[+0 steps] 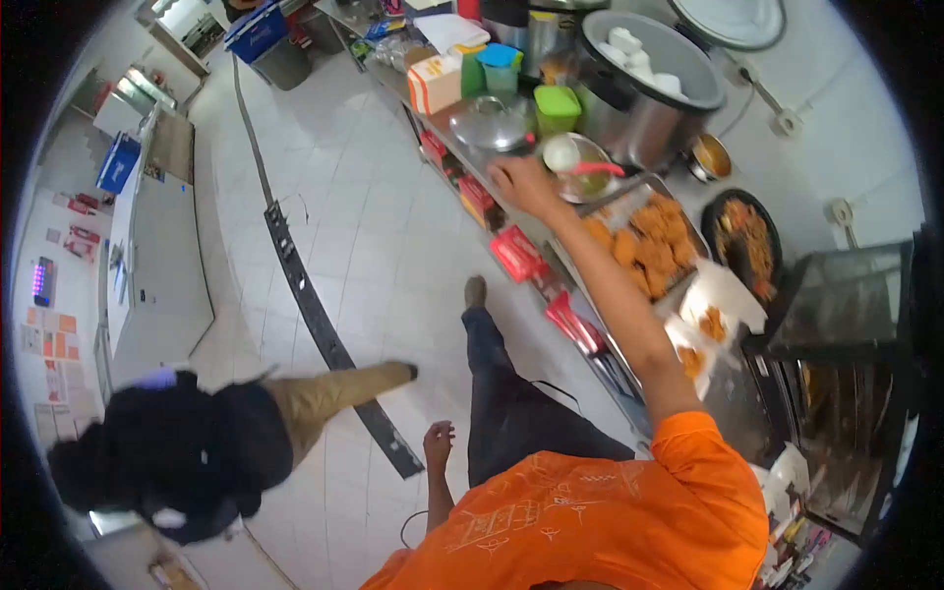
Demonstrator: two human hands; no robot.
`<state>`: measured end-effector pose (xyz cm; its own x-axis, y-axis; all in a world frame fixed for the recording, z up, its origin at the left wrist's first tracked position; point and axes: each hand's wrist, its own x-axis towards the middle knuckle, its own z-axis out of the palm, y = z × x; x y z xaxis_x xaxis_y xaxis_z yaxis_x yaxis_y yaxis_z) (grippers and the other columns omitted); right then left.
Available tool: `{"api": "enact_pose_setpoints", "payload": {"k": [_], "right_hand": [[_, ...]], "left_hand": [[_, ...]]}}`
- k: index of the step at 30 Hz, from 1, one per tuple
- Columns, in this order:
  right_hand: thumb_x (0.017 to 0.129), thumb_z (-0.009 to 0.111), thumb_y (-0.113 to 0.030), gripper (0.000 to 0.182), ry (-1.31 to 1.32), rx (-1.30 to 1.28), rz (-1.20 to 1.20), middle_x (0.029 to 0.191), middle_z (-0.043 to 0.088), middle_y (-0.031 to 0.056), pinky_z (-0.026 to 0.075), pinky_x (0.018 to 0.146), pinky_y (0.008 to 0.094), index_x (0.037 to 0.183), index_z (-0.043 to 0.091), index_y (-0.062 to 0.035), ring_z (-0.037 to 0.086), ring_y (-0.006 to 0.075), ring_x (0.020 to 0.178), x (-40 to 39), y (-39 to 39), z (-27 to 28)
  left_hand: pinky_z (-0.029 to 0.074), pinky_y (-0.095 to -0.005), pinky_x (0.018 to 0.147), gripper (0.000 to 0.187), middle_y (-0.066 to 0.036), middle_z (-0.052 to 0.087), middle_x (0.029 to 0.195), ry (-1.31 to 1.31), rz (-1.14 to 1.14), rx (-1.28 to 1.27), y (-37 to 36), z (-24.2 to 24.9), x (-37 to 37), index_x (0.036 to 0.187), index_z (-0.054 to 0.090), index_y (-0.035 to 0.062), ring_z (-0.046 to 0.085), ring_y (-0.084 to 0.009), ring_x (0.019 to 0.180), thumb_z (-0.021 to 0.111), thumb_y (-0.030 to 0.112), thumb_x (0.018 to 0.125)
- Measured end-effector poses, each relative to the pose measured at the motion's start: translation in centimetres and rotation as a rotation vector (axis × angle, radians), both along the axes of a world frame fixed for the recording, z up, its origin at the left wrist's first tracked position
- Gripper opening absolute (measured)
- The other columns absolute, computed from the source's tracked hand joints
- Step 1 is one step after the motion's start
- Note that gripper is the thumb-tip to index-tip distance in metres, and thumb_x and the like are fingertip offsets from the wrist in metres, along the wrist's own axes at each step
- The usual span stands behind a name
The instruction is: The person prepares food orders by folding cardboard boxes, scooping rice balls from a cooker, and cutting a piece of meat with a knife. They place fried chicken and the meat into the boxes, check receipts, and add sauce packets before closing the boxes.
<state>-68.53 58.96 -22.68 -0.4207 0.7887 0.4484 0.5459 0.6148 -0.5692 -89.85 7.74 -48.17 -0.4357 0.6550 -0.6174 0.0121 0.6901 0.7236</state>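
Observation:
My right hand [522,184] reaches out over the counter's front edge, fingers bent and a little apart, with nothing visible in them. Just beyond its fingertips is a round metal lid [490,124]. Beside the wrist stands a metal bowl [592,185] of liquid with a red-handled ladle [590,170] across it. Under my forearm lies a metal tray [700,234] of fried chicken pieces [649,246]. My left hand [440,442] hangs low by my left leg, loosely curled and holding nothing.
A large steel cooker [644,108] with white lumps inside stands at the back. Green tubs [558,106], an open white food box [723,295] and a black pan [742,241] share the counter. A person in dark clothes [187,442] is at left, near a dark floor strip [305,305].

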Motion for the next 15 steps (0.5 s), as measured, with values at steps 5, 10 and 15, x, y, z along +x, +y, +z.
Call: {"api": "enact_pose_setpoints", "payload": {"k": [5,10,15], "right_hand": [[0.081,0.063,-0.022,0.03,-0.33,-0.058,-0.074,0.111,0.063,0.0212,0.049,0.089,0.0476,0.106,0.064,-0.0052,0.06,0.037,0.105,-15.6,31.3,-6.3],[0.08,0.063,-0.025,0.029,-0.479,-0.074,-0.093,0.099,0.067,0.02,0.052,0.079,0.0448,0.103,0.065,-0.0072,0.065,0.0356,0.094,-17.9,38.8,-5.7],[0.087,0.055,-0.022,0.021,-0.409,0.011,-0.063,0.08,0.067,0.0174,0.051,0.065,0.0478,0.1,0.063,-0.0061,0.065,0.0358,0.073,-17.1,39.5,-2.4]], "left_hand": [[0.049,-0.0337,0.086,0.021,-0.014,0.068,0.1,0.242,-0.3,0.478,39.3,3.9,-10.8,0.109,0.064,-0.0009,0.065,-0.0235,0.097,0.056,0.013,0.095],[0.046,-0.0361,0.093,0.028,-0.016,0.062,0.115,0.376,-0.418,0.866,67.8,14.2,-12.3,0.115,0.055,-0.0002,0.06,-0.0321,0.106,0.06,0.011,0.09],[0.038,-0.0484,0.103,0.051,-0.015,0.041,0.143,0.561,-0.435,1.024,82.5,16.3,-10.2,0.132,0.048,0.0043,0.039,-0.0381,0.131,0.065,0.021,0.087]]}}
